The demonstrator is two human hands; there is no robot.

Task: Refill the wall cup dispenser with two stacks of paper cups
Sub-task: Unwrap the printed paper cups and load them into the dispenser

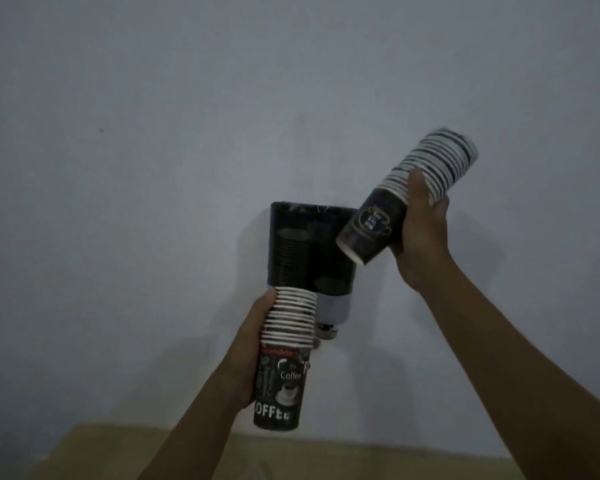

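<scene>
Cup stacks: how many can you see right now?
2 loose. One stack is upright in the left hand, below the dispenser. The other stack is tilted in the right hand, beside the dispenser's top. The dark dispenser may hide more cups.

A dark, glossy plastic cup dispenser (pixel 293 251) with two side-by-side tubes is mounted upright on a pale wall. A stack of nested black paper cups with white rims (pixel 283 358), printed "Coffee", stands upright just below the dispenser's left tube, its top rims touching or nearly touching the bottom edge. A second stack of black paper cups with white rims (pixel 409 192) is tilted, its closed base pointing down-left over the dispenser's upper right corner.
</scene>
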